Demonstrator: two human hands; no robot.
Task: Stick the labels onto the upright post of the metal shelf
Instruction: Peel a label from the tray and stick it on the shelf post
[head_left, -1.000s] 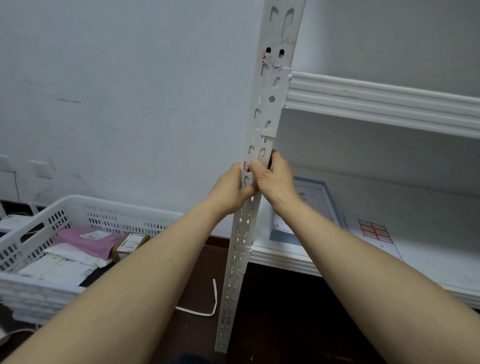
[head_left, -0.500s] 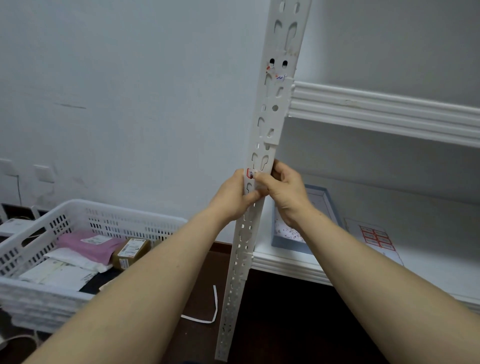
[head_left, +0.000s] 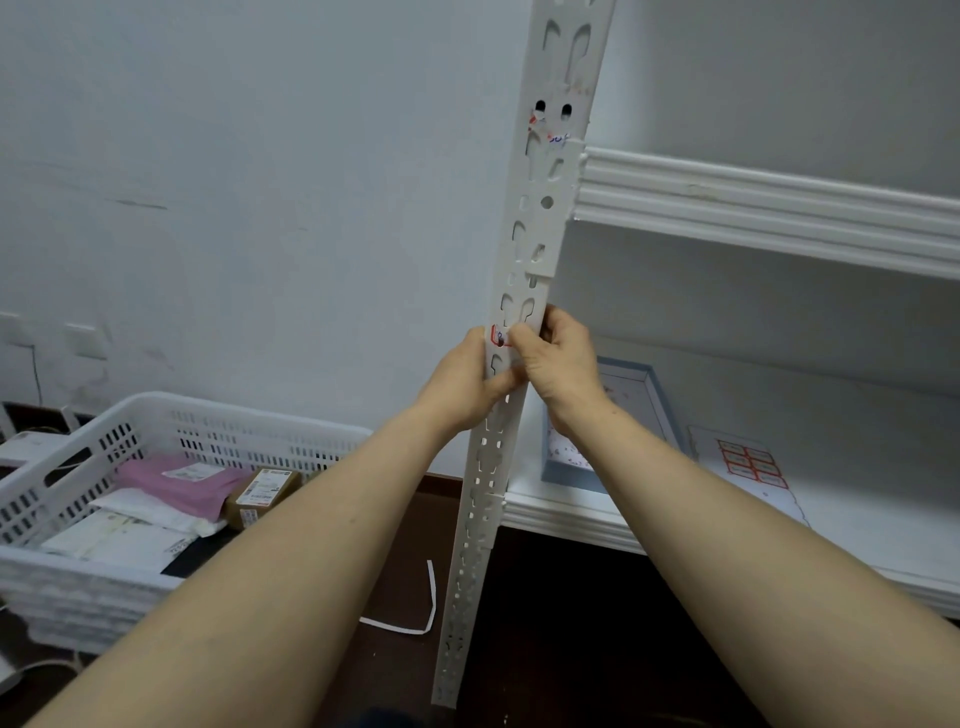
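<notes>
At mid-height on post (head_left: 545, 208), red-edged label (head_left: 497, 336) lies part-covered by right hand (head_left: 558, 364); left hand (head_left: 462, 384) just below; both grasp post, fingers (head_left: 563, 330) curled round it. Risk: label bridging slot holes (head_left: 527, 310), then creasing or lifting; uneven thumb pressure would skew it.

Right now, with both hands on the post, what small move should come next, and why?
Probably rub the thumb of the right hand leftward across the label, pressing it flat. The label sits on the post, partly covered by that thumb, while the left hand grips the post beside it; its seating cannot be judged.
</notes>
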